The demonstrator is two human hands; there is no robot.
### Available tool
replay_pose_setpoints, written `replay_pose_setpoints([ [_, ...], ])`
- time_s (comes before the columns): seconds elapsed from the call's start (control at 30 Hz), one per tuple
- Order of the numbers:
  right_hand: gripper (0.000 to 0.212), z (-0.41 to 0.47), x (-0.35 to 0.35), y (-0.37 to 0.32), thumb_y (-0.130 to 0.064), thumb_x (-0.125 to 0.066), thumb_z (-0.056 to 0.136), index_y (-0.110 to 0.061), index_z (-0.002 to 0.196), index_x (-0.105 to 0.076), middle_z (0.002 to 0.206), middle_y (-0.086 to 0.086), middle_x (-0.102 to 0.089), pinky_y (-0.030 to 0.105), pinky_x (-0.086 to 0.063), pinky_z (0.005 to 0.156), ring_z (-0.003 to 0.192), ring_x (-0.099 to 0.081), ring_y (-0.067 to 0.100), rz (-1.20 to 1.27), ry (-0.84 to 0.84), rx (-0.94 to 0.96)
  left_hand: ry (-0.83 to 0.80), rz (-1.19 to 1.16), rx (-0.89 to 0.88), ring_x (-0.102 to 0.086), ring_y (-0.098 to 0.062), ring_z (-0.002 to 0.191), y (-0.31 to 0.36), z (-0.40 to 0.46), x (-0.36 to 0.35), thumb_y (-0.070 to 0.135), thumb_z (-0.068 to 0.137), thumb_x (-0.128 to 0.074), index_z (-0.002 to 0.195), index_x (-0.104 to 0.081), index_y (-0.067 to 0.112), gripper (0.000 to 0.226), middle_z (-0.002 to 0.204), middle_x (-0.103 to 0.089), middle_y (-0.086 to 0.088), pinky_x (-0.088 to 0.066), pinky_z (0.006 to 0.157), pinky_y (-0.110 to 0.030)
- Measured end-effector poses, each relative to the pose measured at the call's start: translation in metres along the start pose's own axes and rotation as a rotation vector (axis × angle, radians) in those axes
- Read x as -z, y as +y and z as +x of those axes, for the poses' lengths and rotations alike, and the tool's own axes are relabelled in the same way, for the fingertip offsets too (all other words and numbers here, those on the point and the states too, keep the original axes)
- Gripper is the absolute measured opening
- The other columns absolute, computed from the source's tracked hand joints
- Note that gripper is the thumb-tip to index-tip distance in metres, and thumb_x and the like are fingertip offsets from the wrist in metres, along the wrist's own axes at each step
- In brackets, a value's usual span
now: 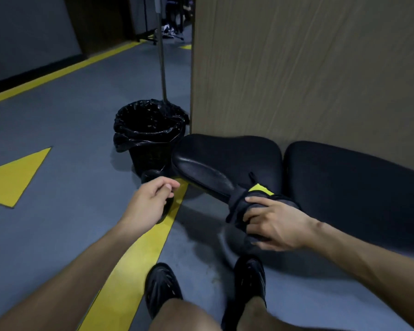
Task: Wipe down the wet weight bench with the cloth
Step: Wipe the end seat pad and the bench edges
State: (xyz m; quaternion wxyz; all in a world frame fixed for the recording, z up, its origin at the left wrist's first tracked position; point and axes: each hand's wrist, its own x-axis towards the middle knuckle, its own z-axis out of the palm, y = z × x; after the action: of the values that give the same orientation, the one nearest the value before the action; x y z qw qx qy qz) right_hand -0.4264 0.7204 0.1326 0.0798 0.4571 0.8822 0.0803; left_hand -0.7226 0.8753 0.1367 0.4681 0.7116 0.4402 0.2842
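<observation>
Grey floor (65,111) | lined bin (148,134) | right hand (273,225) grips cloth (246,201) on bench (225,161) | left hand (151,201) loose

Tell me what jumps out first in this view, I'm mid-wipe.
The right hand grips a dark cloth with a yellow patch against the near edge of the black bench pad. The left hand hovers empty over a yellow floor stripe, with a black-lined bin beyond.

Single head-worn wide-angle view, looked forward and steeply down from above the person's own legs and shoes (161,286). Faced the blue floor (58,130) and the wood-grain panel (308,68), edges bowed by the lens. Close range; both forearms entered from the bottom corners.
</observation>
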Motion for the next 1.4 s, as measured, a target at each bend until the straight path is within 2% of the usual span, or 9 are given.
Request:
replay_pose_setpoints([
  [0.23,0.028,0.003,-0.009,-0.018,-0.044,-0.054,0.092,-0.020,0.089,-0.068,0.084,-0.004,-0.070,0.043,-0.017,0.123,0.112,-0.059,0.018,-0.163,-0.029,-0.032,-0.078,0.083,-0.077,-0.062,0.010,0.093,0.005,-0.025,-0.005,0.021,0.103,-0.045,0.098,-0.070,0.033,0.029,0.101,-0.071,0.015,-0.046,0.075,-0.018],
  [0.4,0.029,0.077,-0.014,-0.016,-0.044,-0.068,0.082,-0.015,0.086,-0.073,0.077,0.006,-0.069,0.037,-0.009,0.121,0.094,-0.067,0.023,-0.204,-0.036,-0.010,-0.119,0.130,-0.073,-0.066,-0.010,0.097,0.000,-0.020,-0.008,0.026,0.103,-0.046,0.099,-0.069,0.039,0.027,0.097,-0.072,0.008,-0.052,0.088,-0.043],
  [0.53,0.026,0.055,-0.017,-0.009,-0.040,-0.065,0.084,-0.015,0.084,-0.072,0.076,0.005,-0.067,0.040,-0.021,0.121,0.096,-0.064,0.021,-0.103,0.071,0.022,-0.124,0.170,-0.064,-0.062,0.000,0.101,0.012,-0.009,-0.021,0.025,0.103,-0.045,0.102,-0.070,0.036,0.026,0.100,-0.070,0.017,-0.052,0.087,-0.033],
  [0.67,0.031,0.000,-0.016,-0.003,-0.038,-0.050,0.095,-0.016,0.085,-0.069,0.083,0.002,-0.067,0.039,-0.020,0.123,0.103,-0.059,0.018,-0.008,0.102,-0.010,-0.143,0.222,-0.087,-0.064,-0.004,0.097,0.024,0.009,-0.052,0.024,0.101,-0.048,0.101,-0.071,0.033,0.025,0.097,-0.071,0.015,-0.049,0.081,-0.029],
  [0.8,0.027,-0.060,-0.008,-0.005,-0.039,-0.053,0.091,-0.018,0.078,-0.065,0.075,0.001,-0.065,0.037,-0.027,0.119,0.088,-0.060,0.024,-0.029,0.087,-0.134,-0.172,0.276,-0.209,-0.063,0.001,0.098,0.045,0.024,-0.086,0.024,0.100,-0.050,0.102,-0.072,0.034,0.024,0.099,-0.072,0.019,-0.048,0.089,-0.024],
  [0.9,0.025,-0.079,-0.004,-0.020,-0.041,-0.056,0.086,-0.020,0.073,-0.060,0.069,0.000,-0.064,0.040,-0.034,0.114,0.082,-0.055,0.024,-0.041,0.093,-0.211,-0.198,0.304,-0.259,-0.062,0.003,0.097,0.066,0.031,-0.104,0.025,0.101,-0.049,0.105,-0.071,0.034,0.024,0.101,-0.071,0.018,-0.044,0.081,-0.012],
  [1.0,0.024,-0.091,-0.005,-0.029,-0.042,-0.059,0.082,-0.019,0.073,-0.061,0.066,0.000,-0.062,0.041,-0.030,0.116,0.080,-0.055,0.023,-0.086,0.019,-0.234,-0.260,0.369,-0.304,-0.062,-0.003,0.102,0.081,0.040,-0.112,0.026,0.102,-0.047,0.112,-0.070,0.036,0.027,0.109,-0.071,0.016,-0.045,0.088,-0.020],
  [1.17,0.027,-0.071,0.002,-0.025,-0.049,-0.061,0.082,-0.022,0.080,-0.066,0.068,-0.001,-0.067,0.042,-0.030,0.116,0.082,-0.063,0.020,-0.148,-0.096,-0.361,-0.417,0.636,-0.357,-0.039,-0.012,0.141,0.081,0.056,-0.120,0.028,0.104,-0.042,0.136,-0.059,0.025,0.036,0.150,-0.048,0.009,-0.029,0.117,-0.031],
  [1.4,0.040,-0.026,0.029,0.011,-0.047,-0.043,0.098,-0.016,0.107,-0.068,0.097,0.008,-0.072,0.040,0.000,0.124,0.104,-0.066,0.027,-0.098,-0.204,-0.572,-0.483,0.712,-0.358,-0.030,-0.009,0.147,0.074,0.072,-0.119,0.029,0.105,-0.040,0.141,-0.052,0.030,0.038,0.155,-0.039,0.015,-0.025,0.120,-0.034],
])
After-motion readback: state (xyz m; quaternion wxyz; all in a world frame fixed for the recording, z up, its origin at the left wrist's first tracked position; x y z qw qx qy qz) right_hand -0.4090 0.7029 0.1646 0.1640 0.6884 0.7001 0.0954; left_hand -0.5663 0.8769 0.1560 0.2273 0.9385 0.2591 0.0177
